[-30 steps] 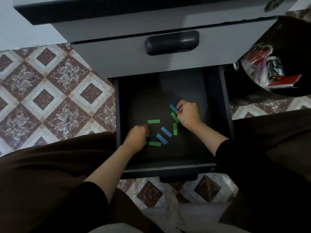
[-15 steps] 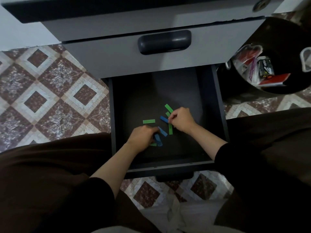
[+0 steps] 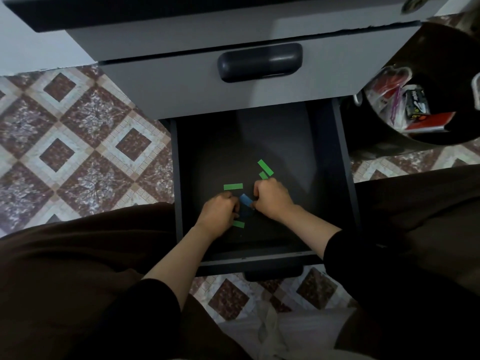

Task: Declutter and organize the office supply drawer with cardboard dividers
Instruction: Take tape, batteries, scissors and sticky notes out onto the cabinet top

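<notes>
Blue strip (image 3: 245,199) pinched by right hand (image 3: 272,201); left hand (image 3: 220,213) curled, hold unclear

Open drawer (image 3: 335,178) under a closed drawer (image 3: 181,81), bin (image 3: 441,48) to the right.
Left hand (image 3: 220,213) and right hand (image 3: 272,200) meet in its near half among scattered strips (image 3: 233,187); two strips lie behind the right hand.

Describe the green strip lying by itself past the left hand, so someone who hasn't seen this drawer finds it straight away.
Look in the open dark drawer under the grey cabinet front. Just past the left hand lies a green strip, touching nothing. It lies level, while the green pair to its right slants and another green one sits nearer the person.
</notes>
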`<state>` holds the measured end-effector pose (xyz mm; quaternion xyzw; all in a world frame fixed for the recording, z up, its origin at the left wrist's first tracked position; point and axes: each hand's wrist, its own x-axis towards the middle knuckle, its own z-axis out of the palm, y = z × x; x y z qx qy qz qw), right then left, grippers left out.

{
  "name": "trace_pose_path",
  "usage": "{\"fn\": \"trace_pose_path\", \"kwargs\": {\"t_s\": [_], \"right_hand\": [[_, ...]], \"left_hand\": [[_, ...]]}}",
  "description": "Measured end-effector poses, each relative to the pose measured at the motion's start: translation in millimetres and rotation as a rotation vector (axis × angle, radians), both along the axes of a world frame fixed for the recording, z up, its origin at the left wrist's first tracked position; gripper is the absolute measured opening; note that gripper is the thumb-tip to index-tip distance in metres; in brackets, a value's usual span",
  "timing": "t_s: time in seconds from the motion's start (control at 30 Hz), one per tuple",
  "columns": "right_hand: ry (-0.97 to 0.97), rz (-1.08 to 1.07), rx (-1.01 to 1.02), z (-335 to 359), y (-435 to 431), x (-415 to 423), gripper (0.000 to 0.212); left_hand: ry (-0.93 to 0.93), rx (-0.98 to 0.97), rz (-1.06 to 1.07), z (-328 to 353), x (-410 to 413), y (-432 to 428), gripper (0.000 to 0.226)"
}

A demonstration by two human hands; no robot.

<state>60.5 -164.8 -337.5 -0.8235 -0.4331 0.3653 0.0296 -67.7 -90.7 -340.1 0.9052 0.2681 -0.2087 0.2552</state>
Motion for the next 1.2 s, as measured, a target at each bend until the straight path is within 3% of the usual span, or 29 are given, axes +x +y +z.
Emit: {"fn": "trace_pose_path", "kwargs": {"t_s": [0.2, 0.43, 0.63, 0.8, 0.97, 1.2], "right_hand": [[-0.090, 0.026, 0.001, 2, 4, -19, 0.028], [-0.077, -0.003, -0.021, 7, 3, -27, 0.023], [0.091, -0.258, -0.057, 14, 3, -15, 0.027], [0.108, -0.346, 0.057, 39, 3, 7, 0.020], [0.266, -0.447, 0.181, 92, 0, 26, 0.007], [0.347, -0.437, 0.450, 159, -25, 45, 0.029]], "left_hand": [[0.053, 0.037, 0.222, 2, -11, 22, 0.010], [0.031, 0.048, 0.293, 16, -4, 31, 0.019], [-0.064, -0.018, 0.369, 47, 6, 38, 0.013], [-0.239, -0.106, 0.428, 83, 20, 33, 0.010], [-0.497, -0.450, 0.648, 124, 27, 23, 0.010], [-0.570, -0.471, 0.538, 165, 25, 11, 0.018]]}}
